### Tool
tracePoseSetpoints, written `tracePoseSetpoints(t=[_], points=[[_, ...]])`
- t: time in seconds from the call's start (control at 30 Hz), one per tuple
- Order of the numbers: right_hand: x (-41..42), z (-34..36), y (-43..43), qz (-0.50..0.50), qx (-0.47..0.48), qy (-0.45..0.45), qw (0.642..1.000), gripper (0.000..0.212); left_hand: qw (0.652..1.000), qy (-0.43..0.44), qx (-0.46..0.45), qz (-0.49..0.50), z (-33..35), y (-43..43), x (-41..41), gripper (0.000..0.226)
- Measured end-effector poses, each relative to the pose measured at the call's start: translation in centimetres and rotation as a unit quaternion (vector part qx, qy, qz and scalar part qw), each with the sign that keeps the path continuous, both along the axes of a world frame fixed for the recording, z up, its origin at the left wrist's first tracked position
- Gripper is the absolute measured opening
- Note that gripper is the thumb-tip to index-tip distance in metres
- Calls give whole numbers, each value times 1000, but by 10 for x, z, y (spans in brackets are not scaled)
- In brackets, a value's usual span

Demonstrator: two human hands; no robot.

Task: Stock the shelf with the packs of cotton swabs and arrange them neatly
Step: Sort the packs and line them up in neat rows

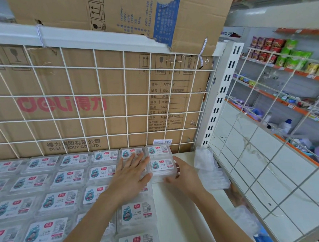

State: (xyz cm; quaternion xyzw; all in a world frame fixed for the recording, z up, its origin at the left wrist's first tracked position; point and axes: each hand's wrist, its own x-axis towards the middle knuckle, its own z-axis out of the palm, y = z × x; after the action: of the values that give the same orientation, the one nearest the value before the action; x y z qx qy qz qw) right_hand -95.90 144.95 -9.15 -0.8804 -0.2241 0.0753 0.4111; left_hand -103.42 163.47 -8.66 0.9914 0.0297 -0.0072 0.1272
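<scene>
The right hand (185, 173) grips a pack (161, 167) just left of its palm, long axis crosswise. The left hand (132, 172) lies flat alongside, fingers straight.

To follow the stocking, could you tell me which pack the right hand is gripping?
The pack second from the back in the rightmost column; the right hand curls round its right edge.

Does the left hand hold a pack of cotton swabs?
No, the left hand lies flat on the stocked packs; the right hand grips a pack.
</scene>
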Motion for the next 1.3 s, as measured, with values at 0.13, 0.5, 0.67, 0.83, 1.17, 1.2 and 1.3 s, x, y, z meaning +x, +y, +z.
tracePoseSetpoints(t=[0.13, 0.5, 0.67, 0.83, 1.17, 1.2, 1.3], points=[[-2, 0, 2, 1, -1, -4, 1000, 59, 1000, 1, 2, 6, 0, 0, 0, 124], [17, 17, -44, -121, -67, -162, 977, 50, 999, 10, -37, -5, 5, 2, 0, 112], [30, 11, -55, -124, -257, -111, 952, 60, 999, -6, -45, -18, 16, -7, 0, 56], [31, 11, -53, -141, -224, -132, 955, 53, 983, -79, -149, -69, 27, -30, 2, 78], [-32, 65, -68, -146, 193, -102, 965, 29, 868, -84, -489, -22, 45, -75, -3, 61], [-37, 68, -67, -115, 240, -54, 963, 31, 847, -65, -528, -9, 48, -79, -3, 63], [-42, 65, -62, -74, 293, 24, 953, 36, 792, -33, -610, 0, 53, -87, -6, 46]])
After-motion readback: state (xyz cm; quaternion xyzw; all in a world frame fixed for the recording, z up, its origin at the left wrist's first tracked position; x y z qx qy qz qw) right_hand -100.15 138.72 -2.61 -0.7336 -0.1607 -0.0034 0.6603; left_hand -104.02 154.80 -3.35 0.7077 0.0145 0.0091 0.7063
